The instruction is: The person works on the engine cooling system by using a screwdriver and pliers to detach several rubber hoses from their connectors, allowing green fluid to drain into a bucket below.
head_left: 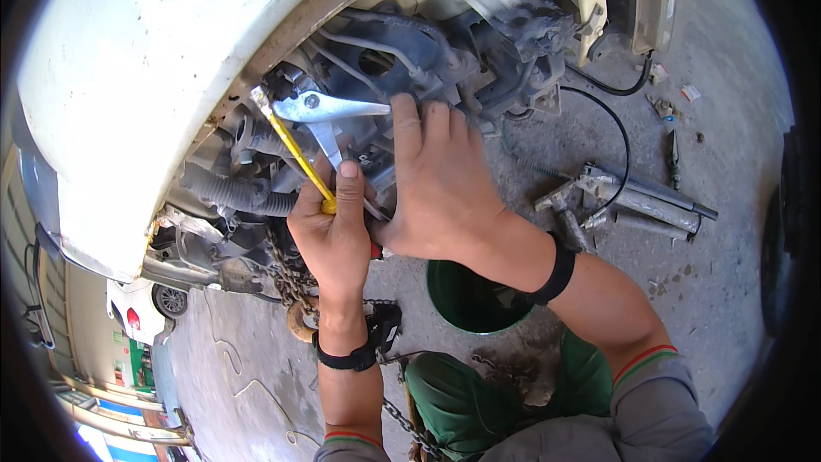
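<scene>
Under a white vehicle's body, silver slip-joint pliers (315, 105) have their handles spread apart. My right hand (446, 178) is at the upper handle's end, index finger against it, the other fingers curled down out of sight. My left hand (335, 235) is closed round a slim yellow rod with a pale flat tip (295, 152); its thumb lies beside the lower plier handle. A thin metal shaft shows between my hands, with a bit of red and black below it; what it belongs to is hidden. The plier jaws are among dark parts and cannot be made out clearly.
A ribbed grey hose (235, 190) and bare pipes surround my hands. A rusty hook and chain (299, 316) hang below. A dark green bucket (475, 304) stands by my knees. A metal jack-like tool (641, 197) and a black cable lie on the concrete at right.
</scene>
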Demonstrator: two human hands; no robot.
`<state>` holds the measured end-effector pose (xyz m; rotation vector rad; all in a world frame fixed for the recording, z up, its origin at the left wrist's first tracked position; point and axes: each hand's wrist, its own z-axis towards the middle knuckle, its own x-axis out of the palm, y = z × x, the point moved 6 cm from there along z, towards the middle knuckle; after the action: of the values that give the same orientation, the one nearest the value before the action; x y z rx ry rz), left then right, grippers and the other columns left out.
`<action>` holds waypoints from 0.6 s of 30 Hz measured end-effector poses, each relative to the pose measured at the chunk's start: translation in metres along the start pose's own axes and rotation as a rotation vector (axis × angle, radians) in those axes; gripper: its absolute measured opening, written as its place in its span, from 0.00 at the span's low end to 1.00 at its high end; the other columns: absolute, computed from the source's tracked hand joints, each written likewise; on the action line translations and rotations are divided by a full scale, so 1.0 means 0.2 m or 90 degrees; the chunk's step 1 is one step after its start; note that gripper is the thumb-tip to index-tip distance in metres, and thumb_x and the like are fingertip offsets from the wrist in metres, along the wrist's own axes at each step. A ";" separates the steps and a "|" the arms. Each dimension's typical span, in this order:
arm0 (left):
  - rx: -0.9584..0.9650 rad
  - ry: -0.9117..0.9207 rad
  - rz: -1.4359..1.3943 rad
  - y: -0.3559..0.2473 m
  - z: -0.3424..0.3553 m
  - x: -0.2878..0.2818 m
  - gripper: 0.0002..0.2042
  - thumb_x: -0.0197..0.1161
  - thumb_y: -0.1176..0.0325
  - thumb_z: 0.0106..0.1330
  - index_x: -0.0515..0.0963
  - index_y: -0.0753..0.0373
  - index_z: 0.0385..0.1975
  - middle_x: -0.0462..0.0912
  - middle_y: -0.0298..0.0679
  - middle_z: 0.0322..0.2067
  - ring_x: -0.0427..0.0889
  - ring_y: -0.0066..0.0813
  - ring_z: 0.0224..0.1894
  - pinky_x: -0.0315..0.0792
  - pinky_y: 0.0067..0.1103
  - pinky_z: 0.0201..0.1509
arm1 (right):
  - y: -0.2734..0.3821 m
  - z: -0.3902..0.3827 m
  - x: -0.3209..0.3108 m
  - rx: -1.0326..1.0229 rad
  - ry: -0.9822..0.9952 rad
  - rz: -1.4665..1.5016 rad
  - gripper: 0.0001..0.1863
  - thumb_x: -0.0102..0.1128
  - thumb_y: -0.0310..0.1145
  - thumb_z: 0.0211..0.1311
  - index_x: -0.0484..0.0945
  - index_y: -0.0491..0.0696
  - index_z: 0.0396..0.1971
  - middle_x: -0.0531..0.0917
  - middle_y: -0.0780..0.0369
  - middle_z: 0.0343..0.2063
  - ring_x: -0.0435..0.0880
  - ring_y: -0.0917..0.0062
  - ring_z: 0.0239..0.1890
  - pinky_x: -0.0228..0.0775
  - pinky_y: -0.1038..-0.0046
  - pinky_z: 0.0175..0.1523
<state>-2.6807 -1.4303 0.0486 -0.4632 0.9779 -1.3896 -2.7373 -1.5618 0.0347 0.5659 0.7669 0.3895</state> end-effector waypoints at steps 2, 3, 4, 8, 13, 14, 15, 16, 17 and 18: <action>0.011 0.015 0.006 -0.02 -0.01 0.02 0.15 0.57 0.68 0.75 0.78 0.70 0.55 0.74 0.27 0.22 0.68 0.10 0.23 0.60 0.11 0.27 | -0.01 -0.01 0.02 -0.003 -0.012 -0.003 0.59 0.77 0.43 0.34 0.54 0.30 0.65 0.69 0.44 0.48 0.71 0.49 0.51 0.65 0.54 0.58; 0.017 0.011 0.011 -0.02 -0.01 0.01 0.15 0.58 0.67 0.75 0.78 0.69 0.56 0.74 0.26 0.22 0.68 0.10 0.23 0.59 0.11 0.26 | -0.01 -0.01 0.01 -0.008 -0.027 -0.005 0.59 0.77 0.43 0.34 0.54 0.30 0.65 0.69 0.44 0.48 0.71 0.49 0.50 0.65 0.55 0.58; 0.017 0.009 0.010 -0.03 -0.01 0.01 0.15 0.58 0.67 0.75 0.78 0.69 0.56 0.74 0.26 0.22 0.68 0.10 0.23 0.59 0.11 0.26 | 0.00 -0.02 0.02 -0.009 -0.026 -0.006 0.59 0.77 0.43 0.34 0.54 0.30 0.65 0.69 0.44 0.48 0.71 0.49 0.50 0.65 0.55 0.58; 0.004 -0.012 0.057 -0.05 -0.02 -0.01 0.15 0.60 0.66 0.74 0.80 0.69 0.54 0.74 0.25 0.22 0.67 0.09 0.24 0.58 0.11 0.26 | 0.01 -0.04 0.02 -0.012 -0.020 -0.011 0.62 0.77 0.43 0.35 0.50 0.30 0.68 0.68 0.43 0.49 0.70 0.48 0.52 0.64 0.54 0.59; 0.010 -0.029 0.054 -0.05 -0.02 -0.02 0.13 0.62 0.64 0.73 0.79 0.71 0.33 0.76 0.28 0.20 0.66 0.11 0.22 0.60 0.14 0.23 | 0.00 -0.06 0.00 0.011 0.027 -0.027 0.64 0.77 0.44 0.35 0.47 0.32 0.70 0.66 0.42 0.51 0.69 0.47 0.53 0.64 0.55 0.61; 0.001 -0.022 0.063 -0.05 -0.02 -0.01 0.13 0.62 0.64 0.74 0.79 0.71 0.33 0.76 0.28 0.20 0.66 0.11 0.22 0.60 0.14 0.23 | 0.00 -0.06 0.00 0.003 0.025 -0.011 0.64 0.77 0.44 0.36 0.47 0.32 0.70 0.66 0.41 0.52 0.69 0.46 0.53 0.64 0.55 0.61; -0.007 -0.014 0.073 -0.05 -0.02 -0.01 0.14 0.62 0.64 0.74 0.79 0.70 0.33 0.76 0.28 0.20 0.66 0.11 0.22 0.60 0.14 0.23 | -0.01 -0.06 0.00 -0.004 0.023 0.005 0.65 0.77 0.44 0.37 0.46 0.32 0.70 0.65 0.40 0.52 0.68 0.46 0.54 0.64 0.56 0.62; -0.007 -0.014 0.072 -0.04 -0.02 -0.02 0.14 0.62 0.64 0.74 0.79 0.70 0.33 0.76 0.28 0.20 0.66 0.11 0.22 0.60 0.14 0.23 | -0.02 -0.06 0.01 -0.004 0.022 0.004 0.65 0.77 0.44 0.37 0.46 0.32 0.70 0.65 0.40 0.52 0.68 0.46 0.54 0.64 0.56 0.62; -0.012 -0.010 0.062 -0.02 -0.01 -0.02 0.13 0.62 0.64 0.74 0.79 0.70 0.33 0.75 0.28 0.20 0.66 0.11 0.22 0.60 0.14 0.24 | -0.03 -0.07 0.02 -0.014 -0.007 0.037 0.62 0.76 0.46 0.41 0.48 0.31 0.70 0.67 0.40 0.52 0.68 0.46 0.54 0.64 0.56 0.61; -0.016 -0.007 0.050 -0.01 -0.01 -0.01 0.13 0.61 0.64 0.74 0.79 0.70 0.34 0.75 0.28 0.19 0.66 0.11 0.22 0.60 0.14 0.24 | -0.04 -0.07 0.02 -0.024 -0.037 0.069 0.60 0.75 0.47 0.44 0.50 0.30 0.70 0.68 0.39 0.51 0.67 0.47 0.55 0.63 0.55 0.61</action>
<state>-2.6833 -1.4279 0.0489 -0.4461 0.9951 -1.3046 -2.7432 -1.5616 0.0186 0.5821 0.6741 0.4848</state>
